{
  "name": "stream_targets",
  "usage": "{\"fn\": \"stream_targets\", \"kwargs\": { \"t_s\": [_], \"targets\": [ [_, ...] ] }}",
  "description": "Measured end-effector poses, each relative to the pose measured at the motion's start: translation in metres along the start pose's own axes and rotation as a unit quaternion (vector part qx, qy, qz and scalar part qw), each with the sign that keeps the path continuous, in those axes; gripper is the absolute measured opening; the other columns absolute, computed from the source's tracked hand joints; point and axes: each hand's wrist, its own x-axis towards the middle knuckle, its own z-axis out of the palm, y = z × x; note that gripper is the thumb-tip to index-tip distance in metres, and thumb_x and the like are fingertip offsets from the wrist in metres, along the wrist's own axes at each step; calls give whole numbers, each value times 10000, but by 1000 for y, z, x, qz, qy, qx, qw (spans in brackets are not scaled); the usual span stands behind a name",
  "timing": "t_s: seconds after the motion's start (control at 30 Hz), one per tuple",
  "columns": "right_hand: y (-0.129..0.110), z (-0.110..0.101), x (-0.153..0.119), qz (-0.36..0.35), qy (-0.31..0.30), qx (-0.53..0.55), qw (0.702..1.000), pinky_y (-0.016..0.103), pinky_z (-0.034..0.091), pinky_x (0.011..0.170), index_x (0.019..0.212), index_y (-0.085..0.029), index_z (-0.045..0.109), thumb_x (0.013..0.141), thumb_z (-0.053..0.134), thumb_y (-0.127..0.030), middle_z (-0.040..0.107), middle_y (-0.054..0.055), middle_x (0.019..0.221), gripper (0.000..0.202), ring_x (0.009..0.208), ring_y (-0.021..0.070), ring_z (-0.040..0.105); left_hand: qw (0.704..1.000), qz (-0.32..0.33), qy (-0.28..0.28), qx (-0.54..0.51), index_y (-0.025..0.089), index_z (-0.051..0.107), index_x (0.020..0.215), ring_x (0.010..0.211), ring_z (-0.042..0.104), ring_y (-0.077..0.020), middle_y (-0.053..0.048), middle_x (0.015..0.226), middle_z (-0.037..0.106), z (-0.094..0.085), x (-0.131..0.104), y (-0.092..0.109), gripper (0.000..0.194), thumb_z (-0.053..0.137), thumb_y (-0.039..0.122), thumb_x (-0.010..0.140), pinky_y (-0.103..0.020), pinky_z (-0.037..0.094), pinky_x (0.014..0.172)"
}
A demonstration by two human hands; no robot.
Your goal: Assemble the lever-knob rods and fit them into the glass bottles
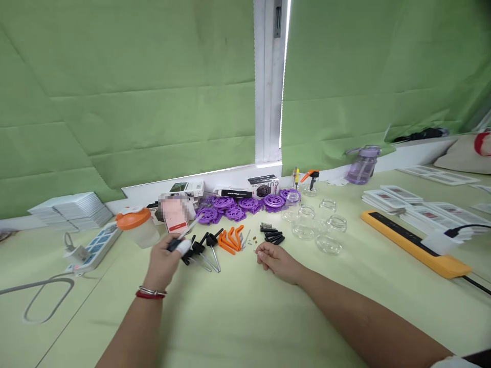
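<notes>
"Two bare forearms (360,312) are reaching in from the near edge of the table (230,327). What is the left hand (163,260) doing?"

"It's closing its fingers around a black part (174,244), holding it just above the table, beside the black stemmed pieces (212,239), and partly covering some of them."

"And the right hand (278,261)?"

"Curling nearly shut by the small brass bits (254,239); I can't tell whether it's pinching anything. It's partly blocking the black tubes (274,236)."

"Any writing showing?"

"A white box (264,187) is showing big dark letters, apparently ending in HOLDER. White print is running along the black box (235,193), too small for me to read surely. Blurring is hiding the upper part of the pink screen (175,212)."

"What's surrounding all that?"

"Purple discs (249,205) are lying behind orange levers (231,240), while clear glass jars (303,230) are standing to the right."
</notes>
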Motion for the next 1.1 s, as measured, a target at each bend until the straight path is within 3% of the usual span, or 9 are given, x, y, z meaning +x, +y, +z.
{"fn": "stream_targets", "kwargs": {
  "t_s": [0.07,0.1,0.2,0.3,0.43,0.67,0.83,0.97,1.1],
  "targets": [
    [1,0,0,-2,1,-8,1000,239,356,567,937,-183,511,869,454,-491,559,14,805,321,630,103,496,986,-45,133,87,167,612,866,643,535,-172,-18,702,587,-25,14,-18,365,618,458,644,-267,420,566],
    [2,0,0,-2,2,-10,1000,240,357,571,936,-183,513,872,450,-491,559,13,803,320,629,103,497,976,-76,140,149,171,622,865,633,542,-185,-26,694,597,-37,20,-26,376,599,475,644,-276,414,551],
    [2,1,0,-2,0,-14,1000,246,365,588,927,-183,518,875,449,-483,562,13,809,313,633,103,499,934,-157,36,319,187,638,759,653,574,-245,-67,684,632,-64,31,-46,359,565,512,626,-313,409,533],
    [1,0,-1,1,0,-21,1000,247,367,589,914,-182,524,873,454,-483,566,16,815,311,640,106,501,890,-213,-98,392,180,624,699,709,611,-279,-112,747,663,-70,32,-54,283,561,436,596,-322,426,540],
    [-2,0,-2,7,-1,-33,999,243,365,578,912,-185,527,875,451,-484,575,20,828,310,648,110,505,854,-231,-137,446,168,610,707,794,629,-309,-162,869,671,-60,29,-54,239,538,349,567,-341,448,574],
    [-4,0,-2,6,-4,-38,999,245,371,582,897,-179,525,877,445,-479,574,24,825,311,652,114,509,843,-235,-140,463,167,609,820,853,624,-340,-186,969,658,-51,23,-47,314,534,371,594,-397,466,619],
    [-4,1,-2,4,-2,-37,999,248,375,593,870,-174,524,878,453,-454,567,21,814,289,646,110,502,827,-156,-90,533,120,595,957,987,560,-392,-209,1022,623,-40,17,-33,439,533,422,644,-456,453,735],
    [-1,0,-1,2,-2,-34,999,250,385,609,878,-180,529,871,472,-399,541,3,791,227,649,109,511,878,-16,-100,468,80,492,1173,1081,530,-321,-197,1179,554,-14,11,-22,545,512,366,710,-382,433,857],
    [5,0,2,0,3,-26,1000,255,398,612,903,-189,534,840,516,-348,507,-14,759,173,638,109,504,918,-10,-129,375,68,345,1325,1126,517,-267,-187,1270,501,11,6,-25,672,513,364,745,-322,425,894]
  ]
}}
